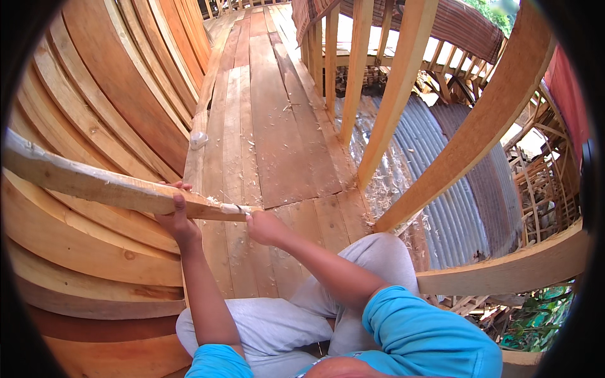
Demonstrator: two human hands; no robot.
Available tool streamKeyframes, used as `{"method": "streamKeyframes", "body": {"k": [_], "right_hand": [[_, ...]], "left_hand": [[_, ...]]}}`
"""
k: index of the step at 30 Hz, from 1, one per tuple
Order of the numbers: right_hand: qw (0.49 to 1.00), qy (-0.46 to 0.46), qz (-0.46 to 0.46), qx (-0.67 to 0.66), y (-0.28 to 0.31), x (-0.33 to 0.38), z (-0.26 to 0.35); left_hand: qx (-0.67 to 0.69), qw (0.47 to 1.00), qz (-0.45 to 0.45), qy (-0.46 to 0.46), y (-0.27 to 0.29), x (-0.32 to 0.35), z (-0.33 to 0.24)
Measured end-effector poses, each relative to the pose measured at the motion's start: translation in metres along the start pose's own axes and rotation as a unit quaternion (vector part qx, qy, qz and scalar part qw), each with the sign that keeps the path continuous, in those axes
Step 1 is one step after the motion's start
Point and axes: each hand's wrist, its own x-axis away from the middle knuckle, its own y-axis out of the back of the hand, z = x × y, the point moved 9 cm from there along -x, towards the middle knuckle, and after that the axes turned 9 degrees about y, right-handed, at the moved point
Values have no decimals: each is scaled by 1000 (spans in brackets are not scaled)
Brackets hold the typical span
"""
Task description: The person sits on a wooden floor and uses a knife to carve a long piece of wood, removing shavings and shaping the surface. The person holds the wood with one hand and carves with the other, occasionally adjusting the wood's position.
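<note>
A long wooden beam (pixel 120 186) with a whitish upper edge reaches in from the left and ends in front of me. My left hand (pixel 179 217) wraps round it from below, with the fingers up its far side. At the pale, cut end of the beam, my right hand (pixel 267 228) is closed in a fist. A thin dark blade-like piece shows beside that fist, against the wood; the handle is hidden in my fingers. Wood shavings (pixel 213 200) cling near the cut end.
A plank floor (pixel 293 145) scattered with shavings runs ahead. Slatted wooden walling (pixel 120 69) stands close on the left. On the right are railing posts (pixel 403 82), with a corrugated metal roof (pixel 441 170) below. A small clear container (pixel 198 140) lies by the wall. Striped cloth (pixel 466 31) hangs over the railing.
</note>
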Motion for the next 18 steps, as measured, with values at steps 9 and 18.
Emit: {"method": "streamKeyframes", "body": {"k": [9,18], "right_hand": [[994,-91,-28,44,-1,-3,-111],[999,-32,5,-20,11,-8,-21]], "left_hand": [[-75,991,-108,29,-27,8,-5],[-105,988,-113,-1,-27,14,-11]]}}
